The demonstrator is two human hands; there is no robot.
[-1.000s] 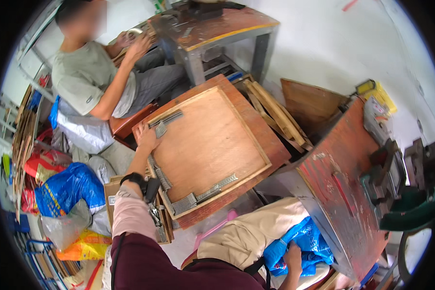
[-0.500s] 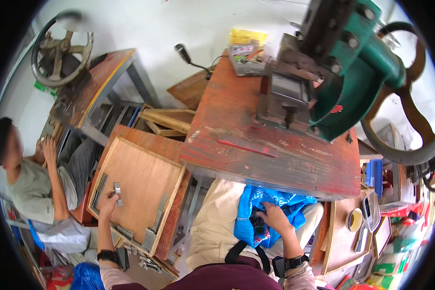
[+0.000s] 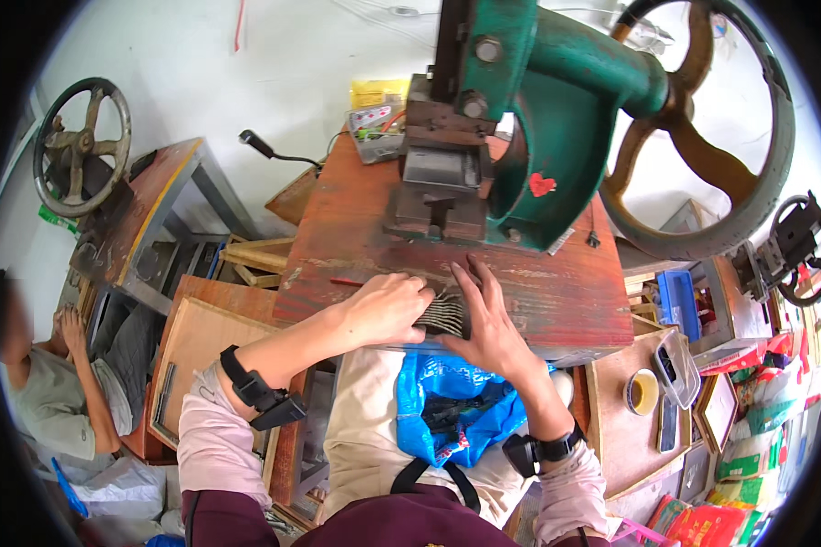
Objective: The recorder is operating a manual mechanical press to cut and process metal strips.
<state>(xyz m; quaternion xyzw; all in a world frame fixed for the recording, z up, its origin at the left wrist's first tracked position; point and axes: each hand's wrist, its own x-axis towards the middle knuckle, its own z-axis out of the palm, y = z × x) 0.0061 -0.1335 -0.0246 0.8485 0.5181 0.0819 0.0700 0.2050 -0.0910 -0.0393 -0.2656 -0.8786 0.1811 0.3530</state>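
Note:
A row of thin, curved grey metal strips (image 3: 443, 314) lies at the front edge of the worn red-brown workbench. My left hand (image 3: 383, 310) comes from the left, its fingers curled closed against the strips' left end. At their right end is my right hand (image 3: 494, 324), fingers stretched and spread, thumb toward the bench edge; its fingertips look dark. Below the edge, a blue bag (image 3: 415, 428) rests open on my lap with dark small pieces inside. Behind the strips stands a green hand press (image 3: 566, 146) with a metal die block (image 3: 440, 187).
A large handwheel (image 3: 739, 182) juts out at the press's right. To the left lies a shallow wooden tray (image 3: 205, 337); another wooden tray (image 3: 629, 465) with a yellow-filled cup (image 3: 643, 392) is at right. A co-worker (image 3: 55, 383) sits far left, near a second wheel.
My left hand has left the wooden tray, where it held small metal pieces, and come to the bench edge. My right hand has risen out of the blue bag to the strips. The view has shifted right.

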